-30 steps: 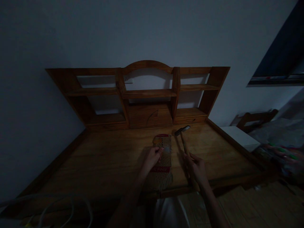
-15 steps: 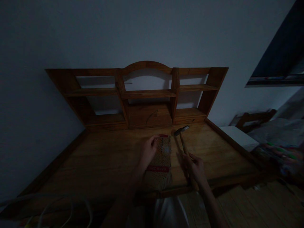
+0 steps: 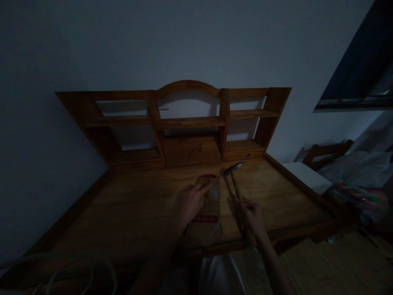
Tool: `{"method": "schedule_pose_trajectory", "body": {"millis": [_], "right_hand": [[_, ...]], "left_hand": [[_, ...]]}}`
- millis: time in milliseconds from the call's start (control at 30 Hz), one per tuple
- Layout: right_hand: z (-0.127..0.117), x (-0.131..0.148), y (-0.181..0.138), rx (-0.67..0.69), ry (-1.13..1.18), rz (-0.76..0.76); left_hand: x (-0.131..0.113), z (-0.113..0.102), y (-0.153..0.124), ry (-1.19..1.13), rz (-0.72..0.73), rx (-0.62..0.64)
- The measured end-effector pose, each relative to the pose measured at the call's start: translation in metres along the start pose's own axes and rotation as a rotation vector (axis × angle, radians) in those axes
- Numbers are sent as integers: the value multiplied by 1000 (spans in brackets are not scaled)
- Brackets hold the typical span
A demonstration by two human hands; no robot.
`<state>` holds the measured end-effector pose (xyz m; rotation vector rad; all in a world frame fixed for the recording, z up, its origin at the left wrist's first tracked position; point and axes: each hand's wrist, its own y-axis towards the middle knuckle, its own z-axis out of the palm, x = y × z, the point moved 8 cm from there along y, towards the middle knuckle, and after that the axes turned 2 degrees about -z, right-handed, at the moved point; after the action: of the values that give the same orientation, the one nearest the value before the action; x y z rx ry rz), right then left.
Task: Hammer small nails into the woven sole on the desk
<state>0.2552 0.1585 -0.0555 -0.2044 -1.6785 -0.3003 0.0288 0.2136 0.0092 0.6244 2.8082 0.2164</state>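
1. Left of the patterned cloth [image 3: 207, 211], pale cables [image 3: 73, 268] lie at the worktop's near corner. Right of it stand a white box [image 3: 307, 177] and a wooden chair [image 3: 325, 150].
2. The cloth lies flat at the front middle of the wooden worktop [image 3: 129, 209]. Behind it a shelf unit [image 3: 184, 123] stands against a plain wall; the room is dim.
3. The left hand [image 3: 190, 203] rests on the cloth's left edge, fingers pinched at its far end on something too small to tell.
4. Just right of the cloth, the right hand [image 3: 252, 217] has its fingers clenched on the hammer [image 3: 235, 180] by the handle, head raised beyond the cloth.
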Motion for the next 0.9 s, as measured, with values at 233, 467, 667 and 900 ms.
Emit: {"method": "schedule_pose_trajectory", "body": {"millis": [233,467,667,900], "right_hand": [[2,-1,0,0,20,36],[1,-1,-1,-1,51,28],[1,-3,0,-2,34,28],[3,-9,1,23,56,22]], "left_hand": [[5,8,2,-29,-23,28],[2,6,1,-14,-42,17],[1,1,-11,-22,-18,-51],[2,0,-36,-109,57,-96]]}}
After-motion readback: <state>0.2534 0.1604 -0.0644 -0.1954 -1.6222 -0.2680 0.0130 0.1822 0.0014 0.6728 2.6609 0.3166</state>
